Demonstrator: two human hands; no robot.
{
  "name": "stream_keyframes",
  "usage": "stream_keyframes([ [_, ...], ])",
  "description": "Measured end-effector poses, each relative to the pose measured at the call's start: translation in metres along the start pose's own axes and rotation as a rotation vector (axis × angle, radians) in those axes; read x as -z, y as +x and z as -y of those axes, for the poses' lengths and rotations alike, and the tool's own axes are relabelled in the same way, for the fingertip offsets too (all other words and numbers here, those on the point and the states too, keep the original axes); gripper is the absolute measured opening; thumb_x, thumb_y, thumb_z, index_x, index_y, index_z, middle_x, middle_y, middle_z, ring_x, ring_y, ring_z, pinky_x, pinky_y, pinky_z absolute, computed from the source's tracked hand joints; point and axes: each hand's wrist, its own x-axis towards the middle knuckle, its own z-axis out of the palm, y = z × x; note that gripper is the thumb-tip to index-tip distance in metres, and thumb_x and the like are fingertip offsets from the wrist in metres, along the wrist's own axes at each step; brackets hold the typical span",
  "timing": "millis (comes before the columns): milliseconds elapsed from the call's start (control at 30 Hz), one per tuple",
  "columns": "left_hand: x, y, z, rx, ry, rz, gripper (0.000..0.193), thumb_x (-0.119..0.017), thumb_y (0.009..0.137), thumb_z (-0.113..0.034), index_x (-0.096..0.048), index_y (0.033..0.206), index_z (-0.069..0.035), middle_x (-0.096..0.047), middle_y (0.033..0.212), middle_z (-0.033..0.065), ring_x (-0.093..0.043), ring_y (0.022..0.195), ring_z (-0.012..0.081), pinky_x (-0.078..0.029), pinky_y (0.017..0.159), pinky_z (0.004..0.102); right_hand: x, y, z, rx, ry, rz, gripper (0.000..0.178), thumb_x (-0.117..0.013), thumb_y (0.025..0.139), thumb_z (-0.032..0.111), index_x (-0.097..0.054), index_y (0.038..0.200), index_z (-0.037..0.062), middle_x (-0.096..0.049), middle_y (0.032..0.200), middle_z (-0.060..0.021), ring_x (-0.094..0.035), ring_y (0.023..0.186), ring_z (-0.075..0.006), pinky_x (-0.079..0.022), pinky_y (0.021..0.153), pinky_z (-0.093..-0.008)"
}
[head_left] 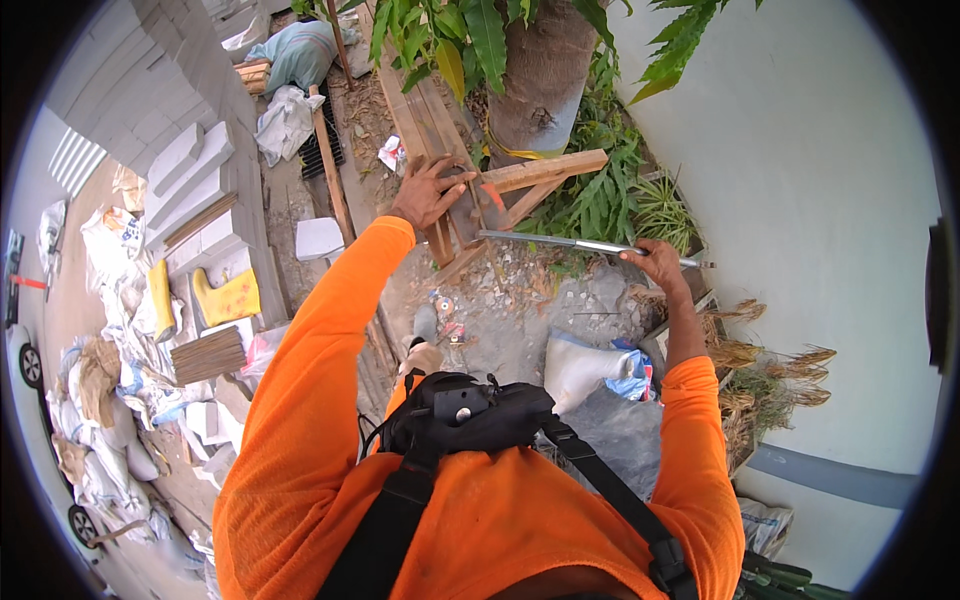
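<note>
My left hand [432, 192] presses down on a stack of wooden boards [425, 120] that leans near a tree trunk [545, 70]. A lighter plank [545, 170] crosses the stack just right of that hand. My right hand [660, 263] grips one end of a long thin metal bar [570, 243], which lies level and reaches left toward the boards. Both arms wear orange sleeves. A black harness with a small device [465, 410] sits on my chest.
A white wall [800, 200] runs along the right, with green plants [610, 195] and dried grass [770, 375] at its foot. White blocks [190, 170], a yellow boot [228, 297], sacks [590, 365] and rubble cover the ground to the left and below.
</note>
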Motion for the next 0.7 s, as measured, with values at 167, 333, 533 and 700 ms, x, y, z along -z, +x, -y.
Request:
stream_keyframes([
  [167,-0.003,0.001,0.002,-0.028,-0.025,-0.03,0.045,-0.039,0.109,-0.05,-0.06,0.145,-0.033,-0.046,0.156,0.0019,-0.032,0.151,0.0268,-0.011,0.127,0.0588,-0.009,-0.01,0.0,-0.06,0.036,-0.09,0.07,-0.082,0.07,0.07,-0.08,0.101,0.0071,-0.075,0.084,-0.0143,-0.071,0.083,-0.0335,-0.054,0.078,-0.0432],
  [333,-0.004,-0.001,0.004,-0.034,0.002,-0.015,0.047,-0.04,0.108,-0.052,-0.059,0.147,-0.034,-0.045,0.158,0.0017,-0.03,0.152,0.0272,-0.011,0.127,0.059,-0.013,-0.017,0.008,-0.126,0.039,-0.086,0.072,-0.083,0.067,0.071,-0.08,0.098,0.0056,-0.075,0.083,-0.0142,-0.072,0.083,-0.0335,-0.055,0.079,-0.043],
  [533,-0.004,0.001,0.005,-0.049,-0.002,-0.039,0.044,-0.045,0.107,-0.05,-0.06,0.146,-0.035,-0.047,0.157,0.0003,-0.032,0.152,0.026,-0.013,0.126,0.059,-0.027,-0.031,0.007,-0.11,0.05,-0.248,0.079,-0.079,0.065,0.077,-0.079,0.094,0.0038,-0.074,0.079,-0.0151,-0.071,0.08,-0.0347,-0.055,0.078,-0.0436],
  [700,-0.007,0.004,0.009,-0.105,0.037,-0.091,0.043,-0.047,0.107,-0.047,-0.06,0.145,-0.034,-0.047,0.156,0.0018,-0.033,0.151,0.028,-0.014,0.125,0.0584,-0.037,-0.047,0.01,-0.208,0.056,-0.199,0.085,-0.073,0.064,0.085,-0.078,0.087,0.0033,-0.071,0.073,-0.0152,-0.071,0.076,-0.0352,-0.054,0.075,-0.0467],
])
